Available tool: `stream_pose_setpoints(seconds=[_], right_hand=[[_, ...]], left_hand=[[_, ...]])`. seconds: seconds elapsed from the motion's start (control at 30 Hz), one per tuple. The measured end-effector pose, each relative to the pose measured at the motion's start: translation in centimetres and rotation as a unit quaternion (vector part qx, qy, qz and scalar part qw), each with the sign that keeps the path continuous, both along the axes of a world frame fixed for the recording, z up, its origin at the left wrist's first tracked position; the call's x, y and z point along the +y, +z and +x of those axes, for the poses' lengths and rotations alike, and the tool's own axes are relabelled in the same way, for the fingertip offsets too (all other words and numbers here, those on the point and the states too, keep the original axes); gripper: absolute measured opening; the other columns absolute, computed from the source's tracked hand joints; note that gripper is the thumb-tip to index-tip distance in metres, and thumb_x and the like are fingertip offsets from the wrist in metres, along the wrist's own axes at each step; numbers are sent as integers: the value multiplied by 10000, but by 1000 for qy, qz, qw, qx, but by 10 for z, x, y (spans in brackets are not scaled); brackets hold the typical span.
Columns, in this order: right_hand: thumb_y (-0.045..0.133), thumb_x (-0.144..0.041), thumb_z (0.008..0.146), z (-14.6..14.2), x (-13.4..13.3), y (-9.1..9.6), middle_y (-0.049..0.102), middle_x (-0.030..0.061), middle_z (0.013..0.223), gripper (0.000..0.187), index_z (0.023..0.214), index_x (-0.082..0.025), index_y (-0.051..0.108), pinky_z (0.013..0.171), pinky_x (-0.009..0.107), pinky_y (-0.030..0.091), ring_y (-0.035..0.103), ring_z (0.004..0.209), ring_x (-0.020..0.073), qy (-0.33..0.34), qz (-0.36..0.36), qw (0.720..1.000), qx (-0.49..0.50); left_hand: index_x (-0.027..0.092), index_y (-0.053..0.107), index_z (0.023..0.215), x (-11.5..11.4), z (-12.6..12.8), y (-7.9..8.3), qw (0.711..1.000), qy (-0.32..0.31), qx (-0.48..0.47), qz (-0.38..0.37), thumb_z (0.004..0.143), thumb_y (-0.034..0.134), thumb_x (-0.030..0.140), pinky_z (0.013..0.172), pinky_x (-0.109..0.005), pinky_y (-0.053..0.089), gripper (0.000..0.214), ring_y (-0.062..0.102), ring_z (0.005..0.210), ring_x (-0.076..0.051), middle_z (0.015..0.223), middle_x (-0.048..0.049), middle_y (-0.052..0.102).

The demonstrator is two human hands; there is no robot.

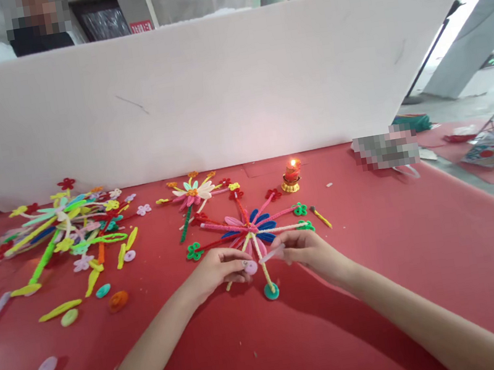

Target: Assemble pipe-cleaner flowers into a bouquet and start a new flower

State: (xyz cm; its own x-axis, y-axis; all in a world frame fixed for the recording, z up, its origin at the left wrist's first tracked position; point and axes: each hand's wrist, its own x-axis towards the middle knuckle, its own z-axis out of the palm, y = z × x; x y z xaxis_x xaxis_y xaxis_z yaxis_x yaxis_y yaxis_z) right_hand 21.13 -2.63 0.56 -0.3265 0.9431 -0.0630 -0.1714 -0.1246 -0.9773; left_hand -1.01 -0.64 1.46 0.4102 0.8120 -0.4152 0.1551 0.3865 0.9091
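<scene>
One many-armed, fuzzy flower [251, 229] lies on the smooth red tabletop [201, 367]. Over its near side, the left hand [218, 269] pinches a round lilac disc [251, 268], while the right hand [308, 252] grips a slim, pale stick [271, 254], seemingly plastic, though it's blurred.

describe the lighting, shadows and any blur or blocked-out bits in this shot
Head view: the lit candle casts a glow on the white board; a dark shadow lies below the right forearm; the pale strip in the right hand looks soft; pixel blocks cover the person at upper left and part of the grey bundle.
</scene>
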Motion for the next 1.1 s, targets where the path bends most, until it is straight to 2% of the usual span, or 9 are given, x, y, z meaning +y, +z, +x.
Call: stream_pose_setpoints(seconds=[0.2,0.37,0.6,0.87,1.1], right_hand=[[645,-351,732,-3,-8,-2,613,17,724,200,798,-163,635,624,273,419,515,634,117,-14,86,991,-103],[548,-265,808,-3,-15,-3,609,22,739,128,834,-174,634,635,269,429,523,662,129,-15,206,952,-226],[508,-217,844,-1,-18,-5,594,31,752,130,860,-182,632,620,252,443,515,656,121,-7,307,916,-259],[485,-187,858,-4,-20,-5,580,38,732,149,868,-179,633,590,227,454,516,625,107,0,375,888,-267],[448,-221,876,-4,-22,-4,591,48,750,182,874,-212,629,590,248,458,542,639,126,8,374,887,-273]], left_hand=[[110,710,771,-5,5,0,999,-34,15,25,663,708,281,602,-231,488,203,637,582,-136,648,-50,690],[114,716,785,-7,9,2,998,-44,33,39,684,691,281,598,-227,485,197,633,581,-134,649,-54,697],[116,713,781,-7,8,-5,998,-52,16,41,681,691,302,599,-226,481,212,615,568,-120,661,-44,698],[102,711,764,-8,11,-3,998,-50,15,34,673,688,310,588,-226,476,228,597,549,-113,646,-48,690],[110,712,765,-8,9,-6,997,-59,20,45,682,678,314,592,-235,474,224,588,551,-117,647,-44,685]])
